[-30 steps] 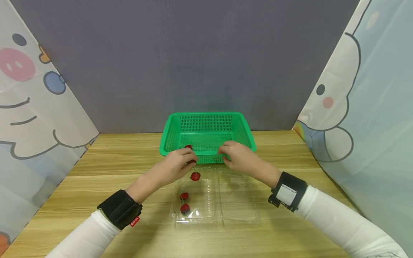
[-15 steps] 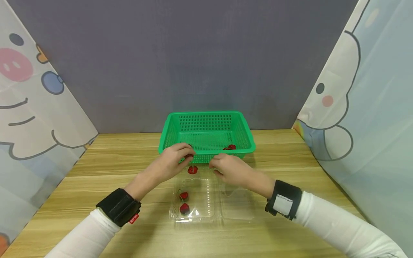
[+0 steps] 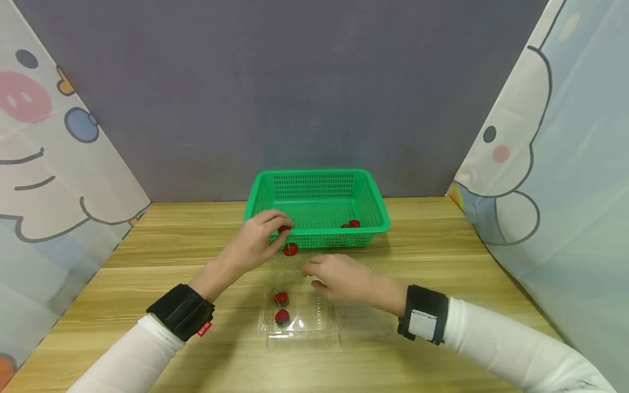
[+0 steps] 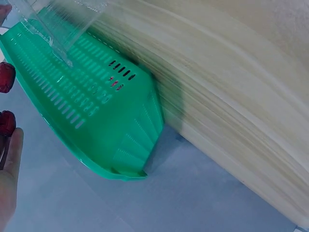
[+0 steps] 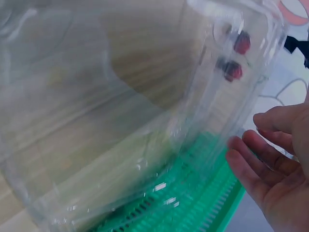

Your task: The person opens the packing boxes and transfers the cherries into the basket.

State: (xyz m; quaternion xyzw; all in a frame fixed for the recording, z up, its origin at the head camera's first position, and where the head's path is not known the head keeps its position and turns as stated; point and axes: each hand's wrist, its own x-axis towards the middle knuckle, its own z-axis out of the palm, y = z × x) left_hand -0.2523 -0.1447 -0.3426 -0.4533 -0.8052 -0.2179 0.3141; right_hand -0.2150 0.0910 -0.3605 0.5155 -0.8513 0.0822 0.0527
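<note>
My left hand (image 3: 260, 240) pinches a pair of red cherries at the basket's front left edge. One cherry sits at the fingertips and the other cherry (image 3: 290, 249) hangs below. In the left wrist view they appear as an upper cherry (image 4: 7, 77) and a lower cherry (image 4: 7, 123). My right hand (image 3: 341, 278) hovers over the clear plastic clamshell box (image 3: 304, 323), fingers loosely bent and nothing in them; the right wrist view shows the same hand (image 5: 275, 164) beside the clear plastic. Two joined cherries (image 3: 282, 317) lie in the box's left half.
Behind the box stands a green slotted basket (image 3: 314, 173), against the grey back wall. A few cherries (image 3: 354, 223) lie in its front right corner. The box lies unfolded on the wooden table (image 3: 196, 229), its lid half to the right. Printed curtains (image 3: 580, 164) flank both sides.
My right hand has drawn back from the basket's front edge, down and left over the box, uncovering cherries in the basket's right corner. My left hand has risen slightly with its cherries.
</note>
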